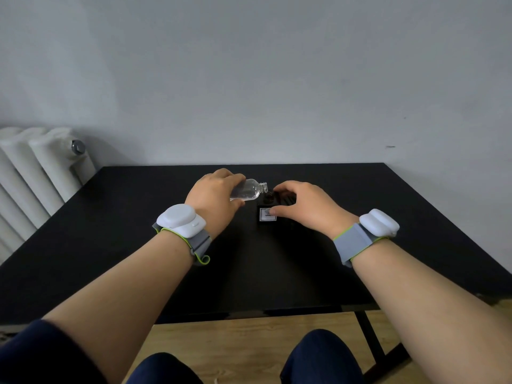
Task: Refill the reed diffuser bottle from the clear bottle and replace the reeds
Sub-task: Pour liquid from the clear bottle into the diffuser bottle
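At centre frame the left hand (213,199) grips the tilted clear bottle (248,189), its mouth over the dark diffuser bottle (268,210), which the right hand (302,207) clasps steady on the worktop (138,231).

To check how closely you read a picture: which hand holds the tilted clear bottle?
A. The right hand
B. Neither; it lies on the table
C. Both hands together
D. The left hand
D: the left hand grips the clear bottle, while the right hand steadies the dark diffuser bottle.
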{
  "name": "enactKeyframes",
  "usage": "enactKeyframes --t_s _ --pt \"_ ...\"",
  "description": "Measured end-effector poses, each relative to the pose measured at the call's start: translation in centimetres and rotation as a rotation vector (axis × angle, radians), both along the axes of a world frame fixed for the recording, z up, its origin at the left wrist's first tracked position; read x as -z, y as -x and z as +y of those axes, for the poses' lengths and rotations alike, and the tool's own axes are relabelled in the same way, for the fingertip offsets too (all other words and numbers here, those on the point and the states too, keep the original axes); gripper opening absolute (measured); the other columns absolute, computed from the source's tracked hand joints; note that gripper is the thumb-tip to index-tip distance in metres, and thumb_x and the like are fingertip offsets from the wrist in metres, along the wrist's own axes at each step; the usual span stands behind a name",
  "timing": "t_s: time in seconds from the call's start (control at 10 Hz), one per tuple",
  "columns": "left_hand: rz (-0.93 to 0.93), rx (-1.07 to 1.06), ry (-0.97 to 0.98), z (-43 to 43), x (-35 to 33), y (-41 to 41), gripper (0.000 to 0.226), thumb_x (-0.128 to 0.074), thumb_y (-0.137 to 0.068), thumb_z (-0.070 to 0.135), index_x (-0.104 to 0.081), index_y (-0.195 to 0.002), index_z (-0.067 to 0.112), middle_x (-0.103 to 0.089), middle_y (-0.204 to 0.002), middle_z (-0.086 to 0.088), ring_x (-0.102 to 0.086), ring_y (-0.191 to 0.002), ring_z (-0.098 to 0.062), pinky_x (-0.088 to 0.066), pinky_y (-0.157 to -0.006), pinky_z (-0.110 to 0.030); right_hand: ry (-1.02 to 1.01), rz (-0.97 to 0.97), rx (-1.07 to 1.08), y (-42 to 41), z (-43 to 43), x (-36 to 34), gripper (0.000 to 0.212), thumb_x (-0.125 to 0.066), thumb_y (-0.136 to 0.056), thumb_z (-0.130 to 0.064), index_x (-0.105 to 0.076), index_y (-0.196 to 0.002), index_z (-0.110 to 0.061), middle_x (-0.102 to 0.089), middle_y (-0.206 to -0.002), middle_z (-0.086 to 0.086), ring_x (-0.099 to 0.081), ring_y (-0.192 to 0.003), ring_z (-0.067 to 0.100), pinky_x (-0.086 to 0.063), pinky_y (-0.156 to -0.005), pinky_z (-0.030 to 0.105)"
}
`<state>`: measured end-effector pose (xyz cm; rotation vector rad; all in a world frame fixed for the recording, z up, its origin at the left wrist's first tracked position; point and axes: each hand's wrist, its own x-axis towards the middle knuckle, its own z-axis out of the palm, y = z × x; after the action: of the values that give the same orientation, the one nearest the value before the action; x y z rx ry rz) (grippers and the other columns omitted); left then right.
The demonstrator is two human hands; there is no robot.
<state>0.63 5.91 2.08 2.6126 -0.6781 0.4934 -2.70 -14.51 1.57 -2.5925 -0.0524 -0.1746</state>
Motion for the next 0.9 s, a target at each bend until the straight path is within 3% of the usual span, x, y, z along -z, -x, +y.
enactKeyframes --t_s 0.9 --pt "-0.040 0.018 -0.064 -0.14 -0.37 -0.46 0.043 -0.069 -0.079 0.021 -0.060 -0.120 0.018 -0.061 -0.116 -0.005 -0.055 -0.106 -0.029 -0.042 -0.090 -0.035 0.009 0.025 -0.003 0.21 0.02 -0.45 0.053 -0.072 -0.080 -0.047 -0.057 -0.128 -0.029 -0.063 -0.126 -0.007 -0.055 -0.120 0.016 -0.039 -0.106 0.044"
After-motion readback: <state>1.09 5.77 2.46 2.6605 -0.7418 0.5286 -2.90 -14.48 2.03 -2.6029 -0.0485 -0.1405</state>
